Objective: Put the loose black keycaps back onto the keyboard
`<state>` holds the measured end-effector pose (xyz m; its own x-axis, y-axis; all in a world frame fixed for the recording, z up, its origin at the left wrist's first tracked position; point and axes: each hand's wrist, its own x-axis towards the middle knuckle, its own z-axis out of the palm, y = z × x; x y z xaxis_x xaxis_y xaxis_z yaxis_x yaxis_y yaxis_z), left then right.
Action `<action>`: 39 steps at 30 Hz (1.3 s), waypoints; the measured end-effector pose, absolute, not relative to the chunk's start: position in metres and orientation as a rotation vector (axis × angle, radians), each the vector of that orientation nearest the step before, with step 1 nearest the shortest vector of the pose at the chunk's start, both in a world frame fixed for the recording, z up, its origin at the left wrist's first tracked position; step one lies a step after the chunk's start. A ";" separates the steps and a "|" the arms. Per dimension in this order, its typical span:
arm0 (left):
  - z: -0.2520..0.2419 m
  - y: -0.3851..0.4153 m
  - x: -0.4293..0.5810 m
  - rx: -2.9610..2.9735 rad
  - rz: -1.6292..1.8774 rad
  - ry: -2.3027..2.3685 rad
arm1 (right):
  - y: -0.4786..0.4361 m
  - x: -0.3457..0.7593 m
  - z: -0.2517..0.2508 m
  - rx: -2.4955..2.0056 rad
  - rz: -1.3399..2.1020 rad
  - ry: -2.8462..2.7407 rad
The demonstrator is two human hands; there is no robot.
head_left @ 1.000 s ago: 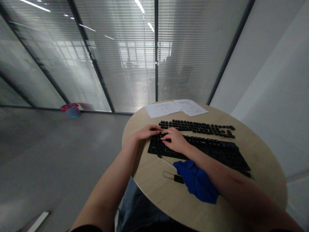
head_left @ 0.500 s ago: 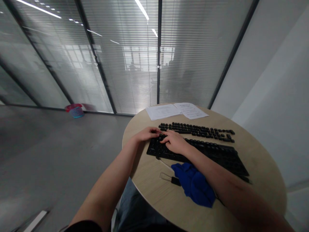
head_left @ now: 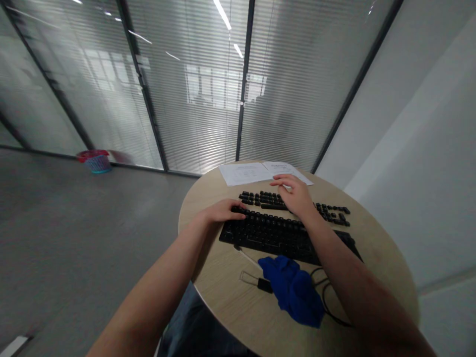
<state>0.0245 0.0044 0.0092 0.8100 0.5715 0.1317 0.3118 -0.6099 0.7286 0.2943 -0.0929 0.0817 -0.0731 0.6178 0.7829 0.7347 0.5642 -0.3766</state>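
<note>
Roundish wooden desk [head_left: 256, 310] stood by a glass wall [head_left: 208, 129]. Black keyboard [head_left: 267, 235] lay with its long axis roughly left to right, loose keycaps [head_left: 273, 206] in rows just past its far edge. Left hand [head_left: 223, 211] was the nearer to the keyboard, fingers bent at its far left corner, couldn't tell if gripping. Right hand [head_left: 296, 198] was over the keycaps, fingers loosely parted, pointing left; couldn't tell if they held anything.

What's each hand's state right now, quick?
Left hand: at the keyboard; open or closed, can't tell.
Right hand: open near the loose keycaps, nothing visibly held.
</note>
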 end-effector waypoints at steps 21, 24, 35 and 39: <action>0.008 0.000 0.031 2.365 0.505 0.666 | 0.060 0.316 0.043 -1.982 0.258 -2.252; 0.007 0.001 0.030 2.359 0.517 0.659 | 0.061 0.312 0.040 -1.968 0.246 -2.247; 0.003 0.004 0.029 2.279 0.552 0.611 | 0.009 0.291 0.062 -1.685 0.020 -2.018; 0.003 0.007 0.030 2.248 0.514 0.631 | -0.061 0.282 0.057 -1.427 0.078 -1.999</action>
